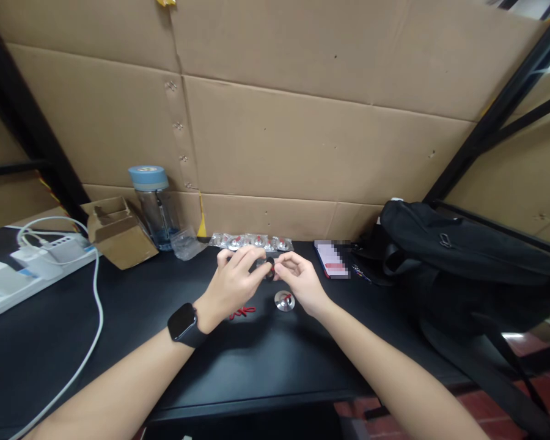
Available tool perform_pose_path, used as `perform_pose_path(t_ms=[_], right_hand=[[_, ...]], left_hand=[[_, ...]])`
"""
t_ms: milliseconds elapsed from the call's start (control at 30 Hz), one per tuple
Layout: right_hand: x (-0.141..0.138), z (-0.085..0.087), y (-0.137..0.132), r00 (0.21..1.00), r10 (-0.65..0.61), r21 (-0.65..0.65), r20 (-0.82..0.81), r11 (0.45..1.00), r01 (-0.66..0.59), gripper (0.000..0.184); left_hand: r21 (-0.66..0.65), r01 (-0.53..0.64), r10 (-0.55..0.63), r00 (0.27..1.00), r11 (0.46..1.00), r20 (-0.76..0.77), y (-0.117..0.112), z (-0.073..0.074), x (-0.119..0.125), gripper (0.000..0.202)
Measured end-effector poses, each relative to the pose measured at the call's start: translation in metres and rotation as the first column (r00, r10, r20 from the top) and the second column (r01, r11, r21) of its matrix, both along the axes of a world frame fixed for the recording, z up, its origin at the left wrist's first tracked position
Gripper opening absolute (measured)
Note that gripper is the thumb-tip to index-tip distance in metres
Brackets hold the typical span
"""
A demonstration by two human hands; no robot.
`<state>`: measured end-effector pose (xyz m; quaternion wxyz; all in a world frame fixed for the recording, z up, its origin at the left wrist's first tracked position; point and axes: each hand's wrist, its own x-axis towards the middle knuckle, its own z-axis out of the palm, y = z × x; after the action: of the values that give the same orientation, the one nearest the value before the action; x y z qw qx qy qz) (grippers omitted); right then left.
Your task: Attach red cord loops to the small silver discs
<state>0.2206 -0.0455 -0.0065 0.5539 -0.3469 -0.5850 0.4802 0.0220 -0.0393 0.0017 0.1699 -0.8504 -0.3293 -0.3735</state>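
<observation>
My left hand (238, 278), with a black watch (182, 322) on its wrist, is closed on a small dark round piece (270, 269) above the table. Facing it, my right hand (300, 278) pinches at the piece's right side. A bit of red shows between the fingertips there, too small and too covered to name. Just below the right hand lies a shiny metal disc (284, 300) with a red cord on its middle. Several loops of red cord (242, 313) rest on the table, partly hidden by my left hand.
Several clear packs of metal discs (252, 242) line the cardboard wall (275, 134). To the left are a blue-lidded bottle (153, 205), crumpled plastic (186, 243), an opened carton (121, 235) and a power strip (68, 269) with a white cable. A phone (332, 258) and black backpack (467, 256) lie right.
</observation>
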Motion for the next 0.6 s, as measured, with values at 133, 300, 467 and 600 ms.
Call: perform_pose_path(t_ms=[133, 300, 467, 600], right_hand=[[-0.001, -0.006, 0.003, 0.997, 0.043, -0.076, -0.061, 0.996, -0.048, 0.028], [0.000, -0.008, 0.005, 0.999, 0.006, -0.051, -0.037, 0.999, -0.008, 0.028], [0.003, -0.006, 0.006, 0.991, -0.020, 0.086, 0.131, 0.996, 0.009, 0.027], [0.006, -0.005, 0.007, 0.946, -0.113, 0.228, 0.304, 0.973, 0.043, 0.019]], left_hand=[[0.003, 0.013, -0.013, 0.999, 1.000, -0.045, -0.002, 0.003, 0.001, 0.025], [-0.159, -0.054, 0.075, 0.989, 0.986, 0.126, -0.001, 0.002, 0.009, 0.013], [-0.226, -0.029, 0.072, 0.980, 0.974, 0.184, 0.003, -0.002, 0.009, 0.014], [-0.252, -0.001, 0.044, 0.985, 0.968, 0.165, 0.006, -0.002, 0.007, 0.014]])
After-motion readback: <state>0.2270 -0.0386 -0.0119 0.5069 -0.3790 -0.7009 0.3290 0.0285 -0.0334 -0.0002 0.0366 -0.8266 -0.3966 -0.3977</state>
